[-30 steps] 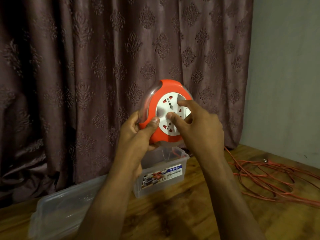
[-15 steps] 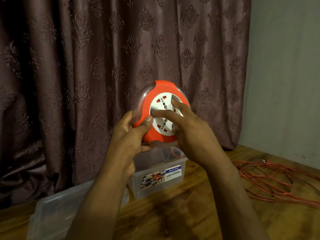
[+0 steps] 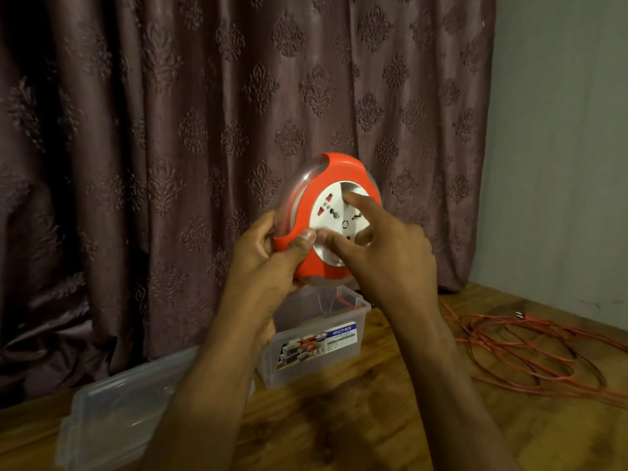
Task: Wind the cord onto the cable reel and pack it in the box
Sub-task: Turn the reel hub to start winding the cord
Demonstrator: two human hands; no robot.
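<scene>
I hold the round orange cable reel [image 3: 339, 171] upright in front of the curtain, its white socket face [image 3: 334, 212] turned toward me. My left hand [image 3: 268, 260] grips its lower left rim, thumb on the orange front. My right hand [image 3: 387, 253] has its fingertips spread on the white socket face, the index finger in a recess near the top. The orange cord [image 3: 530, 351] lies in loose loops on the wooden floor at the right, its plug end [image 3: 520, 314] near the wall. A clear plastic box [image 3: 339, 362] stands open below the reel.
The box's clear lid [image 3: 112, 416] lies on the floor at the lower left. A brown patterned curtain [image 3: 204, 130] hangs behind everything, and a grey wall [image 3: 560, 130] closes the right side. A strand of cord runs up from inside the box to the reel.
My right hand's fingers have shifted round on the white socket face, which has turned. The reel sits slightly further to the right in view.
</scene>
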